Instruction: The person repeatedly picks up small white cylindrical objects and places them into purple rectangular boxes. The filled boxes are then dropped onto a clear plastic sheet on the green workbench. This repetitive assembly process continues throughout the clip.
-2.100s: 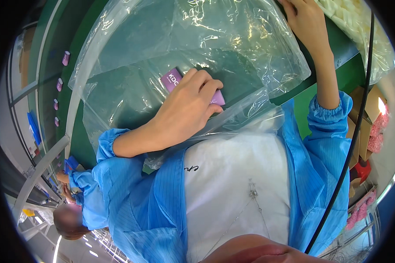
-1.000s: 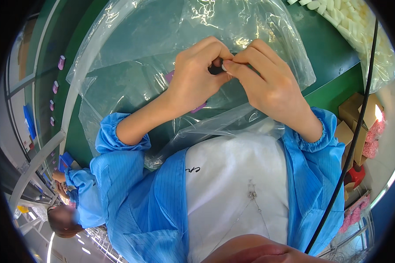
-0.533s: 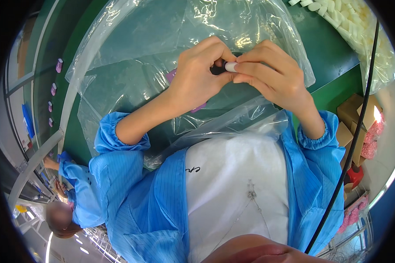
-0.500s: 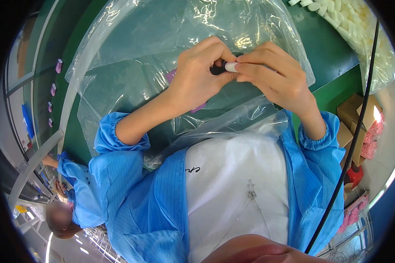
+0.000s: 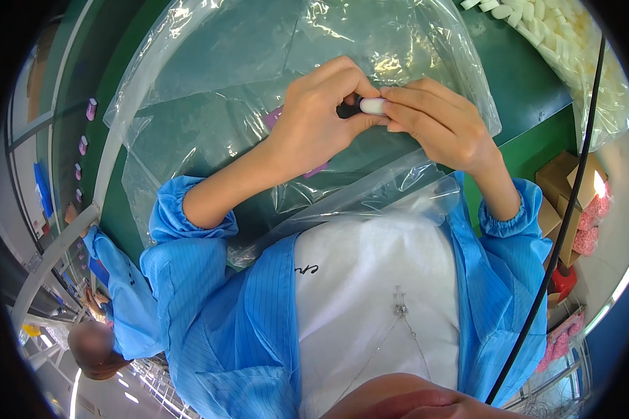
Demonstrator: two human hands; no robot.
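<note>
Above the bench, my left hand and my right hand meet fingertip to fingertip. Both are closed in a pinch. Between them is a small white rounded piece, with a dark part at its left end. The left fingers grip around the dark part and the right fingers press on the white piece; the fingers cover some of both. Beneath my hands lies a large clear plastic bag, spread toward me. Parts of a flat purple thing show beside my left hand, mostly hidden by it.
A clear bag of many white pieces stands at the far right of the green bench. Cardboard boxes sit to the right, and a black cable hangs in front. Small purple items line the left; a co-worker sits there.
My right fingers have shifted slightly right, and more of the white piece shows. My left hand has hardly moved. The co-worker's arm now reaches farther forward along the left side.
</note>
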